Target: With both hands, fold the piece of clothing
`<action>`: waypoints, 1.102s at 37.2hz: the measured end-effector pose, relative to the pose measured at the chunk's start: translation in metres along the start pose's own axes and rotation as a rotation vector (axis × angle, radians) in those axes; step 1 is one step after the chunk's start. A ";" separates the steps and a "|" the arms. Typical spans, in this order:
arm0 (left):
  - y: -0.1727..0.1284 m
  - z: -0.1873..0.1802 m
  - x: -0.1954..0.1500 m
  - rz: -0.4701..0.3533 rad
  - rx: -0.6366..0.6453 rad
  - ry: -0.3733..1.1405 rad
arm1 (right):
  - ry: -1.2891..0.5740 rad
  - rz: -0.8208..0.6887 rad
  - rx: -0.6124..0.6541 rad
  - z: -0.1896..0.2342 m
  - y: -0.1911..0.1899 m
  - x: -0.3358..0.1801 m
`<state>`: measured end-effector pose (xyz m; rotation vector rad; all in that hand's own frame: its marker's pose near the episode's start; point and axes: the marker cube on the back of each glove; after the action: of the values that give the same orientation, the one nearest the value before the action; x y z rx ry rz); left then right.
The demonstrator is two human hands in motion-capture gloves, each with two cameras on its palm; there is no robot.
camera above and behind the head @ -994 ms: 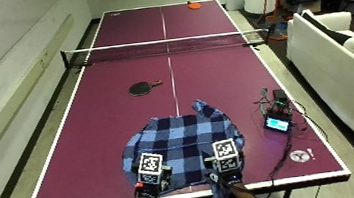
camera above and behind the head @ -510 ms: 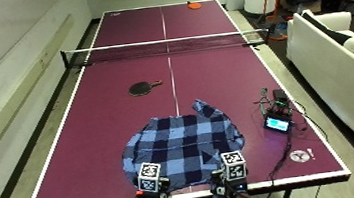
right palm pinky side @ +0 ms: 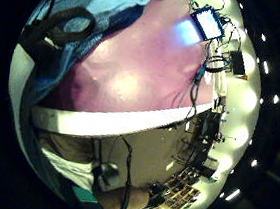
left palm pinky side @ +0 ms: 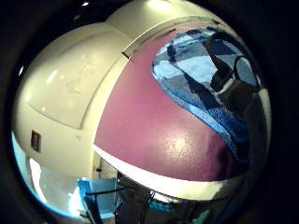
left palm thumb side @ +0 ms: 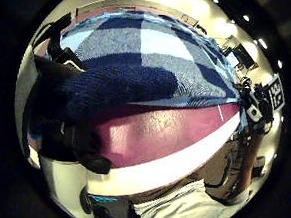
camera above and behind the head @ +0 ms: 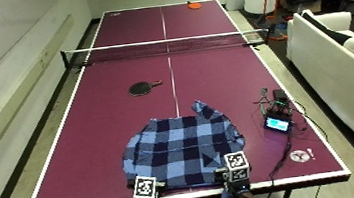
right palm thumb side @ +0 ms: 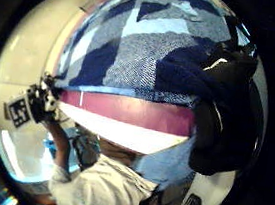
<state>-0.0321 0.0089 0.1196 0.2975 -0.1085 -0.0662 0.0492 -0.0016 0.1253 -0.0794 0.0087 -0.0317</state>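
Plaid shirt lies just beyond both hands, on the surface; our left hand and right hand each pinch its near hem. Lifting unevenly could skew the fold.

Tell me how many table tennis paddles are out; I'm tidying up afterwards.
2: a black paddle on the table's near half, left of the centre line, and an orange paddle by the far end. None seems hidden.

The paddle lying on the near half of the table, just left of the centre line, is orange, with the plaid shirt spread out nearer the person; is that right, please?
Not quite: that paddle is black, as the outside view shows. The rest holds: it lies on the near half of the table, just left of the centre line, with the plaid shirt nearer the person.
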 end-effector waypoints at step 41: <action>-0.176 -0.055 -0.053 -0.117 -0.150 0.077 | -0.083 0.222 0.080 -0.158 -0.187 0.005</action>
<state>-0.0865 -0.1386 0.0105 0.1565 -0.0089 -0.1782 0.0465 -0.2009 -0.0173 0.0002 -0.0664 0.1927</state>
